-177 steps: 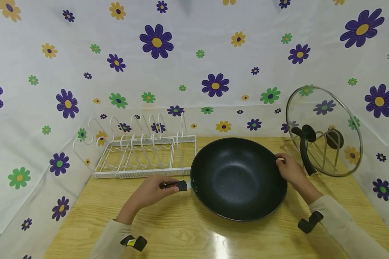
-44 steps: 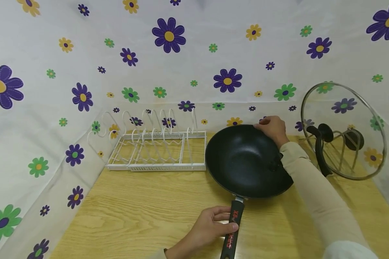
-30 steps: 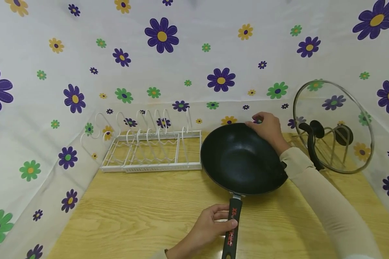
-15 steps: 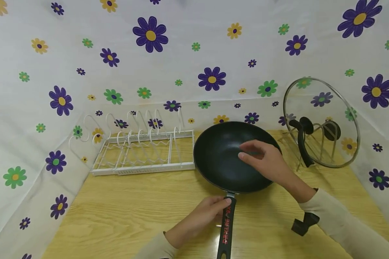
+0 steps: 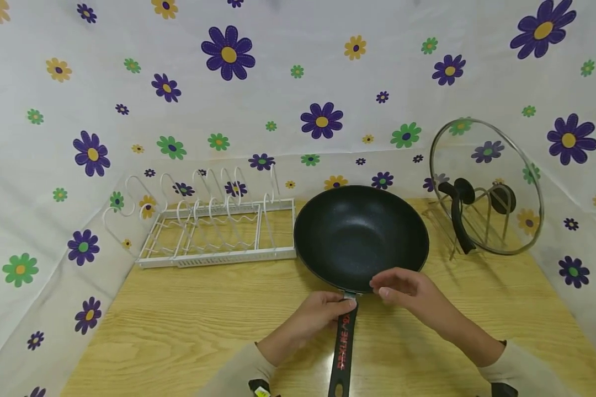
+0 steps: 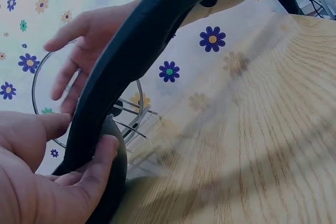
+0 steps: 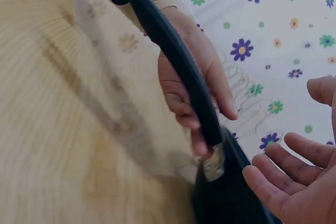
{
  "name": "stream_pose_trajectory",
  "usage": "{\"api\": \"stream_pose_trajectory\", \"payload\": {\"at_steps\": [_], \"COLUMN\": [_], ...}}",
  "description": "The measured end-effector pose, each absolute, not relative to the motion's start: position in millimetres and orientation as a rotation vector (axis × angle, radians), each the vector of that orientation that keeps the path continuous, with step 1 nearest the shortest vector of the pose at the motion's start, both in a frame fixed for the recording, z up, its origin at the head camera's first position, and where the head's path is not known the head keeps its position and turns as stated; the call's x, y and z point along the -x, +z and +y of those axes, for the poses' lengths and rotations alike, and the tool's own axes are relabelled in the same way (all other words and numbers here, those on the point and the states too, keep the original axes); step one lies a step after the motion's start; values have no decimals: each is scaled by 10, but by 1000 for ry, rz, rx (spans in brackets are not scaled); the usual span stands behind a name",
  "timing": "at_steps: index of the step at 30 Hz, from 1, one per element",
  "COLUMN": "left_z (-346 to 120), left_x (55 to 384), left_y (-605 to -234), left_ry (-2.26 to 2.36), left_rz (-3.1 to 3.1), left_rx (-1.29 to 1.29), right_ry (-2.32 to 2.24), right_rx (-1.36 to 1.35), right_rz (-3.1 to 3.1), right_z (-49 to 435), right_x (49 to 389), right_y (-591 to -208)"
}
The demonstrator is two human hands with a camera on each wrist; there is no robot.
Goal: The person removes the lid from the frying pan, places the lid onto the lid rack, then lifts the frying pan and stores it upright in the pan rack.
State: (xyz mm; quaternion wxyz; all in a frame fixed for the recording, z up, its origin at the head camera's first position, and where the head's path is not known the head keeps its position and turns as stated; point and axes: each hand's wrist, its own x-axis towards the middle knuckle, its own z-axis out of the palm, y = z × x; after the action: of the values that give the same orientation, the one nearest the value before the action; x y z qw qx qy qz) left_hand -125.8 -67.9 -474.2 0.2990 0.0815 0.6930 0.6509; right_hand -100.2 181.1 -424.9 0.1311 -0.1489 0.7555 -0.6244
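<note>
A black wok [image 5: 362, 237] sits on the wooden table with its long black handle [image 5: 344, 353] pointing toward me. My left hand [image 5: 323, 311] pinches the handle close to its metal bracket, thumb on top and fingers beneath; the left wrist view shows this grip from the side. Just right of the bracket, my right hand [image 5: 412, 295] hovers at the near rim of the wok, its fingers loosely bent and holding nothing. In the right wrist view the palm and spread fingers of the right hand [image 7: 299, 177] stand apart from the handle.
A white wire dish rack [image 5: 218, 231] stands left of the wok, its side close to the rim. At the back right, a glass lid [image 5: 496, 143] with a metal rim leans upright in a wire stand [image 5: 496, 220]. Flower-printed sheeting [image 5: 278, 88] encloses the table's back and sides.
The wok has turned so its handle points at me instead of left. My right hand has left the far rim and come near the handle; my left hand has slid up toward the bracket.
</note>
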Motion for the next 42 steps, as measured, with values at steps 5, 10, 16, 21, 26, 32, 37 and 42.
{"api": "stream_pose_trajectory", "payload": {"at_steps": [5, 10, 16, 21, 26, 32, 37, 42], "left_z": [-663, -658, -643, -642, -627, -562, -476, -387], "left_x": [1269, 1262, 1256, 1255, 1234, 1215, 1195, 1161], "left_y": [-4778, -4776, -4784, -4802, -4817, -4851, -4860, -4858], "left_ry": [1747, 1767, 1782, 1790, 1828, 1862, 1897, 1947], "left_rz": [1846, 1837, 1828, 1825, 1793, 1749, 1597, 1519], "left_rx": [-189, -177, -172, -169, -157, -136, -153, -108], "right_ry": [-1832, -1788, -1739, -1728, -1730, -1788, -1831, -1851], "right_rx": [387, 345, 382, 444, 506, 513, 462, 448], "right_rz": [2067, 1941, 1798, 1707, 1561, 1360, 1251, 1198], "right_z": [1851, 1836, 1739, 1640, 1524, 1390, 1364, 1380], "right_x": [939, 865, 748, 670, 621, 563, 532, 517], "right_y": [-4387, -4507, -4653, -4734, -4774, -4827, -4858, -4868]}}
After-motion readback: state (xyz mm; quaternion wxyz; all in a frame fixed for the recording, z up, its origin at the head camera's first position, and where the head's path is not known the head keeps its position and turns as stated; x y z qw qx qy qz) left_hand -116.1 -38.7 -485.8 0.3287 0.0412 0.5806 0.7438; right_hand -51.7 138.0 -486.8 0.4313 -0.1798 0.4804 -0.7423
